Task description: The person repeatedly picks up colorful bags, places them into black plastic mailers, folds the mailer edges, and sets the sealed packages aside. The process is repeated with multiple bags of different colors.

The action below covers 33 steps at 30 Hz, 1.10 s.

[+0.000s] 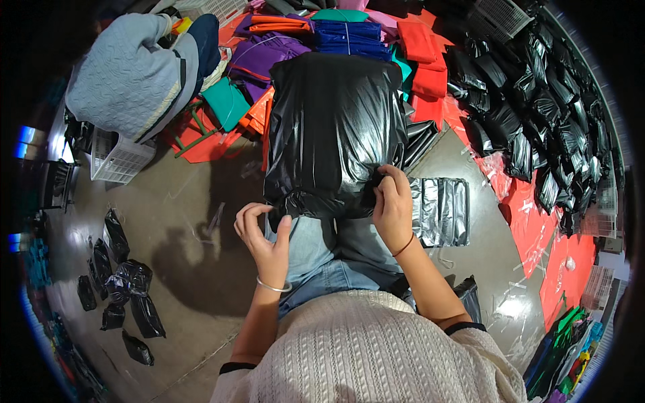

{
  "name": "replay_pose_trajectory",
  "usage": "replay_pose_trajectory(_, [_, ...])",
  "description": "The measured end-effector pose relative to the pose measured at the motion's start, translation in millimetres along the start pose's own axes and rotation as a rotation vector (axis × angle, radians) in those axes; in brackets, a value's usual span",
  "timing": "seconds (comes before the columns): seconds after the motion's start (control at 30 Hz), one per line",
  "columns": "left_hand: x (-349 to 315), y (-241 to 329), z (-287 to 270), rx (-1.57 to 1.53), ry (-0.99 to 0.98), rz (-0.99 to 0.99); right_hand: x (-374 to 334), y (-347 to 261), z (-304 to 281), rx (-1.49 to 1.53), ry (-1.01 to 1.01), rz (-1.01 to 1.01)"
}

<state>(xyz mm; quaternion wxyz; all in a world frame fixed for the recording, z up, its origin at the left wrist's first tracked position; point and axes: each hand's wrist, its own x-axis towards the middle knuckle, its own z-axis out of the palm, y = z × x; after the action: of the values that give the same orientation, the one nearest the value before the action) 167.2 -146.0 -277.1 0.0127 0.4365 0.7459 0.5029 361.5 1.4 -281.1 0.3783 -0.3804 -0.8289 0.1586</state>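
A large, full black plastic bag (329, 121) lies across my lap, its near edge gathered and crumpled. My right hand (394, 205) pinches the bag's near right edge between thumb and bent fingers. At the near left corner is my left hand (262, 245), its fingers curved and the thumb held apart from them. Whether its fingertips touch the plastic is hard to tell. Beneath the bag my knees in blue jeans (312, 245) show.
Flat black bags (443, 211) lie right of my knees. Folded red (423, 60), blue and purple bundles sit beyond. Many black packages (537, 101) are heaped at far right. Small black packages (131, 282) lie on the floor at left. A person in grey (124, 74) bends near a white crate (121, 158).
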Motion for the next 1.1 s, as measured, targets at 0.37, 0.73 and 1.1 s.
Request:
replay_pose_trajectory(0.37, [20.7,-1.2,1.9,-0.08,-0.034,-0.099,-1.5,-1.9,-4.0,0.024,0.0,-0.01])
replay_pose_trajectory(0.73, [66.5,-13.5,26.2,0.335,0.174,0.002,0.9,-3.6,-4.8,0.087,0.031,0.013])
replay_pose_trajectory(1.1, [93.6,42.6,82.4,0.192,-0.633,0.727,-24.1,31.5,-40.0,0.49,0.198,0.167])
